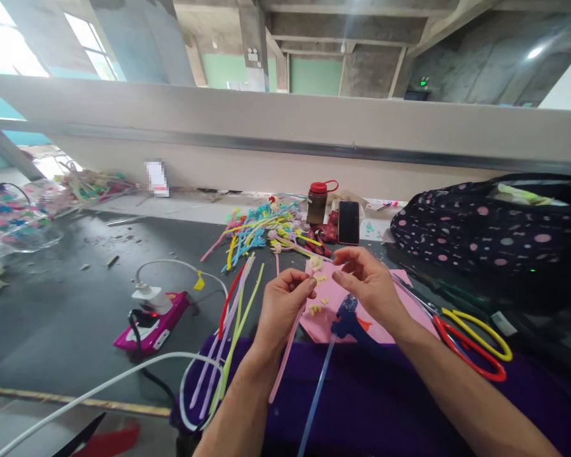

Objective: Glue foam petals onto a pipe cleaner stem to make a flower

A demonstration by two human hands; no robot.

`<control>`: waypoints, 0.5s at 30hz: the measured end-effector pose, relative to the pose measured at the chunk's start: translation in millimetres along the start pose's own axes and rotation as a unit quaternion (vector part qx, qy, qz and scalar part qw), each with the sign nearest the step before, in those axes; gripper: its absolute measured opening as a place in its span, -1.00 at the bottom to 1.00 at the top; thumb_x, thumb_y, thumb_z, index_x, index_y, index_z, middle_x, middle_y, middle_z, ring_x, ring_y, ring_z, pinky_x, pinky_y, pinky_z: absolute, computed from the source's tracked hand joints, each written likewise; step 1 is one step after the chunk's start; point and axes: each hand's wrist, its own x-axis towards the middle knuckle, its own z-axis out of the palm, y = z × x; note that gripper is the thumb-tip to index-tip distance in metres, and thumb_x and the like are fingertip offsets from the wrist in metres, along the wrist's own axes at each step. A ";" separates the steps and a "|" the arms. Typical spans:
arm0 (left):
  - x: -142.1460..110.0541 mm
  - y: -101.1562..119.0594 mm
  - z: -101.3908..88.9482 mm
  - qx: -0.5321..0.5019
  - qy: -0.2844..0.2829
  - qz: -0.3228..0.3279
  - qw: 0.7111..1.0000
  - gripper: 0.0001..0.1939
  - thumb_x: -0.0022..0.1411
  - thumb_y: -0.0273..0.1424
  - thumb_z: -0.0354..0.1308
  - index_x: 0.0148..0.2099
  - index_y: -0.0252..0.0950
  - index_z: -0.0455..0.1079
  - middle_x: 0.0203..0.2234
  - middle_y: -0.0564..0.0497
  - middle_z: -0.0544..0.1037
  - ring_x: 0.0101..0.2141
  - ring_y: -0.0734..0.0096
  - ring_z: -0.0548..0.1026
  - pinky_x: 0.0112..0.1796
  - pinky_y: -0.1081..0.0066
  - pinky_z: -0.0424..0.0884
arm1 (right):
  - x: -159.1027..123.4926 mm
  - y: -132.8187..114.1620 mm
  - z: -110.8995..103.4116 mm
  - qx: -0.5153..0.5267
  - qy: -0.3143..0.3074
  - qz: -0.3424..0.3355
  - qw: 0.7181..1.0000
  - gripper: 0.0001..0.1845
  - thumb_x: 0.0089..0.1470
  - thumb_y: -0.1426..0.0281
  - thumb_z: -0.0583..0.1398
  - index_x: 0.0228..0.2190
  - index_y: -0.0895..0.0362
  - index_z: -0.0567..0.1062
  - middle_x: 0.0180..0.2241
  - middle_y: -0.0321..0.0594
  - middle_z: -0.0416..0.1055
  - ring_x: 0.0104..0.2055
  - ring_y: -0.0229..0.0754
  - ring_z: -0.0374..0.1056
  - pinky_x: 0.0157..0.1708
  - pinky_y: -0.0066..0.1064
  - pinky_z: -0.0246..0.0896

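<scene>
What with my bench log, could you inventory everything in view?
held chenille stem: one, pink, centre
loose stems: several, red, lilac, yellow-green, left
stem pile: many, mixed colours, back
small pieces: several, pale yellow, on sheet
sheet: one, pink, centre
glue gun: one, blue, centre
glue stick: one, translucent, front
scissors: one pair, red-and-yellow-handled, right
bottle: one, dark, red-lidded, back
phone: one, black-screened, beside bottle
bag: one, dark, patterned, right
power strip: one, magenta, left
plug: one, white, on strip
cloth: one, purple, front
tabletop: one, dark, beneath
plastic container: one, clear, left
left hand: one, bare, centre
right hand: one, bare, centre
</scene>
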 end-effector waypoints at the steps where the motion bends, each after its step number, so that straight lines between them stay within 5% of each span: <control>1: -0.7 0.0 0.8 0.017 0.004 0.015 1.000 -0.83 -0.06 -0.36 0.24 -0.45 -0.35 0.36 -0.66 0.09 0.43 -0.65 0.65 0.29 -0.60 0.62 0.14 | 0.5 0.2 -0.5 0.001 -0.008 0.000 1.000 -0.67 -0.07 0.34 0.24 -0.20 0.11 0.37 -0.26 -0.24 0.36 -0.40 -0.30 0.25 -0.50 -0.50 0.13; 8: -3.8 1.5 3.1 0.084 -0.005 0.056 0.995 -0.88 -0.03 -0.39 0.21 -0.46 -0.34 0.36 -0.63 0.09 0.43 -0.58 0.57 0.34 -0.52 0.57 0.23 | 2.9 1.8 -5.9 0.069 -0.088 0.014 0.994 -0.64 -0.08 0.31 0.25 -0.18 0.09 0.42 -0.24 -0.22 0.33 -0.31 -0.25 0.25 -0.41 -0.45 0.17; 15: -6.6 0.4 3.7 0.091 -0.025 0.068 0.993 -0.89 -0.02 -0.39 0.20 -0.45 -0.33 0.37 -0.63 0.10 0.42 -0.57 0.57 0.33 -0.50 0.56 0.25 | 2.6 -0.4 -5.5 0.058 -0.099 -0.005 0.993 -0.68 -0.06 0.33 0.24 -0.19 0.06 0.46 -0.27 -0.25 0.34 -0.32 -0.25 0.25 -0.37 -0.42 0.16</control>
